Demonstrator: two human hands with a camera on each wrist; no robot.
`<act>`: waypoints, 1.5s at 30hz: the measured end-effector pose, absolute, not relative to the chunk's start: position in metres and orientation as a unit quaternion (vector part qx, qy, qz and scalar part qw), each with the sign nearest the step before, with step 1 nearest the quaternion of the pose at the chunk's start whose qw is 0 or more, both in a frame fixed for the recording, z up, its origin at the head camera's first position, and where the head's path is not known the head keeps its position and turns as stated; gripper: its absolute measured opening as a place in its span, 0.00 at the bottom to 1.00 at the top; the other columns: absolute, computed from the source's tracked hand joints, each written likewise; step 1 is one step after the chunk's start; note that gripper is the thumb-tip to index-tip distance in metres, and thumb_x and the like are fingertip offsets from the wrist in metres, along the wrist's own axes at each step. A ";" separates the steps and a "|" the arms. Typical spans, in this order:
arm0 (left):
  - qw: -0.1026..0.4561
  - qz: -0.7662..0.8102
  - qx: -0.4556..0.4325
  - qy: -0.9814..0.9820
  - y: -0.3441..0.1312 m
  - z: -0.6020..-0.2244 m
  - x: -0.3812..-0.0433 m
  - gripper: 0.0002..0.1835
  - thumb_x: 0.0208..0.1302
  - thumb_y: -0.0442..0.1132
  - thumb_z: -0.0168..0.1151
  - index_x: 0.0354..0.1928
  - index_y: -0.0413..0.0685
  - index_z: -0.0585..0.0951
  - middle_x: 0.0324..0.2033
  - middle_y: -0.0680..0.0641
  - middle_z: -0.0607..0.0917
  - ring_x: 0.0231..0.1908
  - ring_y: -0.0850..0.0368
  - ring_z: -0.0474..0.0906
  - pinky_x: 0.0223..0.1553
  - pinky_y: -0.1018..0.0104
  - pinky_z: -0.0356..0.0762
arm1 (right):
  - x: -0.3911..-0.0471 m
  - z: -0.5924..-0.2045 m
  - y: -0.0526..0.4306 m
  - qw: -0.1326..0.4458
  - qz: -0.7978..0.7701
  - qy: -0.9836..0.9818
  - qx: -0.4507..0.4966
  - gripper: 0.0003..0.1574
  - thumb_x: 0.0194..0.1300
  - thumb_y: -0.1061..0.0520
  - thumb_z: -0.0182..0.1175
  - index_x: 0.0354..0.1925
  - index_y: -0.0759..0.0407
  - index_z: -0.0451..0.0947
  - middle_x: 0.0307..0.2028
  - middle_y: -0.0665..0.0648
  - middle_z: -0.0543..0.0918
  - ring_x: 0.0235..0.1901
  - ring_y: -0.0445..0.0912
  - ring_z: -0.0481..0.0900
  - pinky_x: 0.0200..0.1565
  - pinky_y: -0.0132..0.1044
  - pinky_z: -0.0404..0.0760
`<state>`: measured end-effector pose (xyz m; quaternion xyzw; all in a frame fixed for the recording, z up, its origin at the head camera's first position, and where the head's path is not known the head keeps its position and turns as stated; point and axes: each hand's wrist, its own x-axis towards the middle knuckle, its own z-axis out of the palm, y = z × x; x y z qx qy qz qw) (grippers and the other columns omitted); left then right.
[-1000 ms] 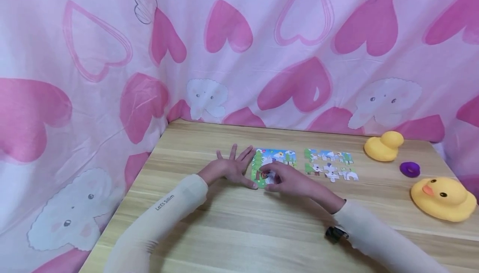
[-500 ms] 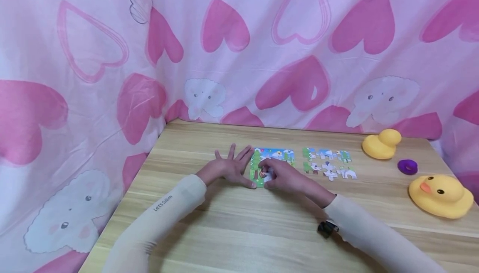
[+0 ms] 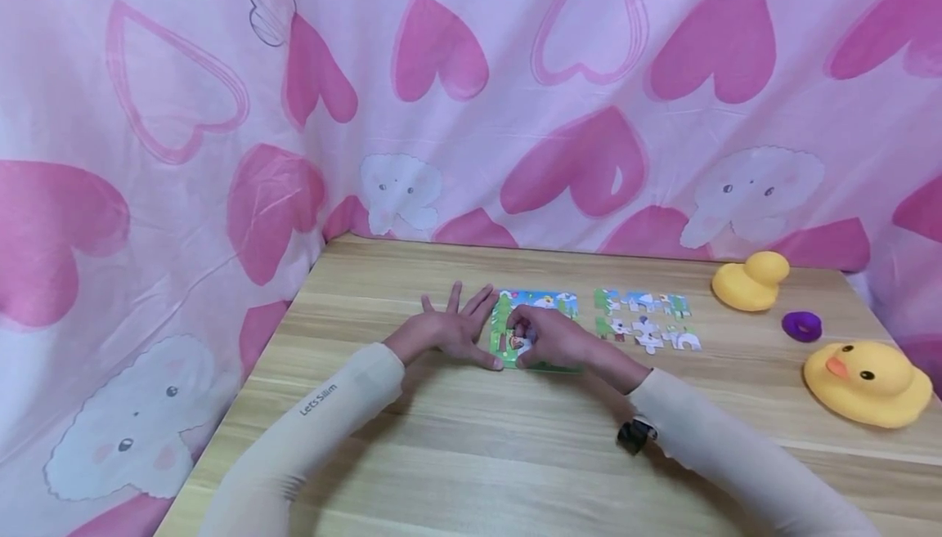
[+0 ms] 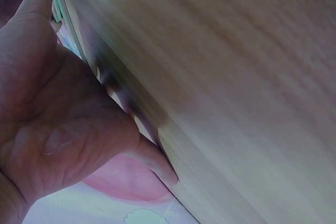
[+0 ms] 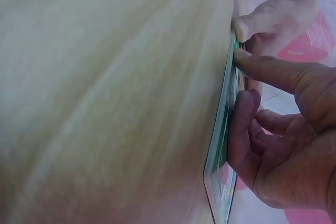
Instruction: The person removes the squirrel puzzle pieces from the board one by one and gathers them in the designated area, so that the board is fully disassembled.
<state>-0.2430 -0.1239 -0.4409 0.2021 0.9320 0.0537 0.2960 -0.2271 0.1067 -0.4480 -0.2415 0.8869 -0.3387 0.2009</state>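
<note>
The left hand (image 3: 455, 334) is resting spread, thumb touching the flat green-and-blue jigsaw board (image 3: 530, 298); the right hand (image 3: 555, 337) is resting curled fingers on it, any grip unclear. Assembly seems partly done: loose green-and-white pieces (image 3: 648, 336) are lying right of these fingers.

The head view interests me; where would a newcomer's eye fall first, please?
Probably the pink heart-patterned curtain behind the table, then two yellow ducks at right, a purple ring between them. Next come the left hand and right hand at the jigsaw board, mid-picture.
</note>
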 end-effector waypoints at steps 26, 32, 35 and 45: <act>0.296 0.053 0.204 0.932 -0.122 -0.438 -0.243 0.71 0.56 0.84 0.59 0.84 0.67 0.26 0.84 0.61 0.21 0.82 0.32 0.13 0.65 0.08 0.23 | -0.233 -0.452 0.112 0.220 -0.375 0.866 -0.245 0.35 0.53 0.62 0.79 0.58 0.61 0.77 0.45 0.56 0.83 0.31 0.45 0.78 0.29 0.38 0.85; 0.295 0.047 0.201 0.933 -0.122 -0.439 -0.242 0.71 0.56 0.84 0.59 0.84 0.68 0.26 0.84 0.61 0.21 0.82 0.33 0.13 0.65 0.08 0.23 | -0.231 -0.451 0.116 0.216 -0.386 0.864 -0.241 0.36 0.55 0.60 0.78 0.60 0.60 0.77 0.48 0.56 0.84 0.35 0.46 0.78 0.32 0.38 0.85; 0.294 0.043 0.201 0.933 -0.122 -0.440 -0.242 0.71 0.55 0.85 0.59 0.84 0.68 0.25 0.83 0.61 0.20 0.82 0.32 0.13 0.65 0.08 0.24 | -0.229 -0.450 0.118 0.205 -0.383 0.864 -0.255 0.36 0.56 0.59 0.78 0.61 0.60 0.77 0.48 0.55 0.84 0.38 0.46 0.78 0.37 0.35 0.83; 0.295 0.054 0.195 0.934 -0.123 -0.442 -0.244 0.72 0.54 0.84 0.62 0.84 0.69 0.26 0.84 0.61 0.21 0.81 0.33 0.13 0.66 0.09 0.22 | -0.218 -0.441 0.141 0.183 -0.391 0.867 -0.249 0.33 0.58 0.57 0.78 0.60 0.56 0.78 0.49 0.54 0.85 0.37 0.46 0.78 0.38 0.33 0.80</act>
